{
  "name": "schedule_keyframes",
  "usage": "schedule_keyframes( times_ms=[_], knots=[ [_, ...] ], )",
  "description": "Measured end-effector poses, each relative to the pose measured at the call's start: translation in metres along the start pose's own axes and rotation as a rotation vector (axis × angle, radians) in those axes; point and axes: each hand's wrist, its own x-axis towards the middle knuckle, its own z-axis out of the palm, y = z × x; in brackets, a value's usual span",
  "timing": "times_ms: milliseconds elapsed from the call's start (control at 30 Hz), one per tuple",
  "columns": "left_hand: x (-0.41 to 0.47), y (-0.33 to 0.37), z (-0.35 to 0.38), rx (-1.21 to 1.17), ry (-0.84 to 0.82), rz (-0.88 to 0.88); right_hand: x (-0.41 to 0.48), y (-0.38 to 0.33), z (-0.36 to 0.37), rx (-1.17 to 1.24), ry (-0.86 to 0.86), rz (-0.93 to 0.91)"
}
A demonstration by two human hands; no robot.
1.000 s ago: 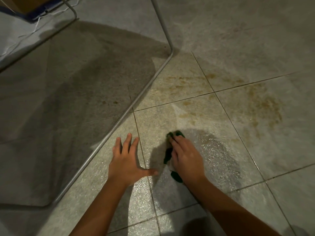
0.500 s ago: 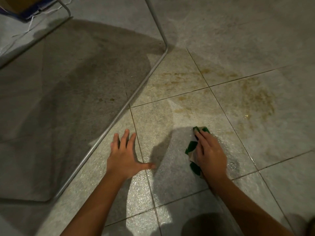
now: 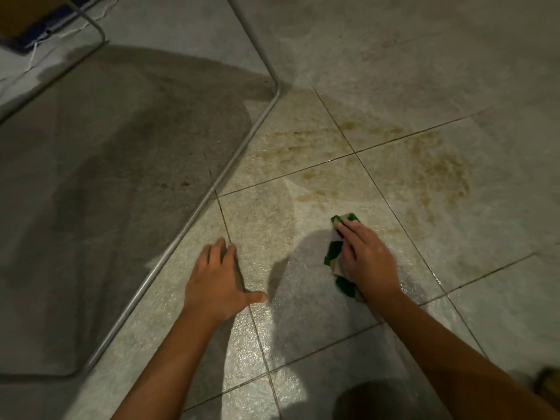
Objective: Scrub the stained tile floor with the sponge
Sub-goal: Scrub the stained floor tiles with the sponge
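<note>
At far left a metal frame (image 3: 188, 219) runs across the tile floor (image 3: 454, 86), with a box (image 3: 27, 16) at the top left corner whose contents cannot be told. The left hand (image 3: 216, 283) lies flat on the wet tile, fingers spread and holding nothing. To its right, the right hand (image 3: 368, 265) presses the green sponge (image 3: 333, 253) onto the floor, fingers laid over it, just below the brown stains (image 3: 439, 171) spread across the tile joints.

Right hand (image 3: 368, 262) presses the green sponge (image 3: 335, 256) onto wet tile floor (image 3: 303, 313); left hand (image 3: 216, 283) braces flat.
</note>
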Motion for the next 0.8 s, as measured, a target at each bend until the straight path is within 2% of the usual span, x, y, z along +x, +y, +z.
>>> schedule_keyframes(
  times_ms=[133, 200, 367, 467, 533, 800],
  knots=[
    [-0.001, 0.022, 0.008, -0.08, 0.042, 0.163, -0.027, 0.004, -0.009, -0.021, 0.047, 0.116],
    [-0.001, 0.036, 0.015, -0.084, 0.022, 0.19, -0.039, -0.006, -0.005, -0.023, 0.068, 0.14],
    [-0.004, 0.048, 0.028, 0.002, -0.008, 0.136, -0.042, -0.035, 0.01, -0.043, 0.062, -0.092],
    [-0.006, 0.047, 0.029, -0.007, 0.011, 0.138, -0.022, -0.03, 0.009, -0.017, 0.042, -0.223],
    [-0.007, 0.046, 0.028, -0.01, 0.022, 0.15, -0.012, -0.016, 0.009, -0.024, 0.004, -0.245],
    [-0.005, 0.045, 0.03, -0.029, 0.035, 0.159, -0.032, 0.015, -0.012, -0.038, 0.076, 0.158]
  ],
)
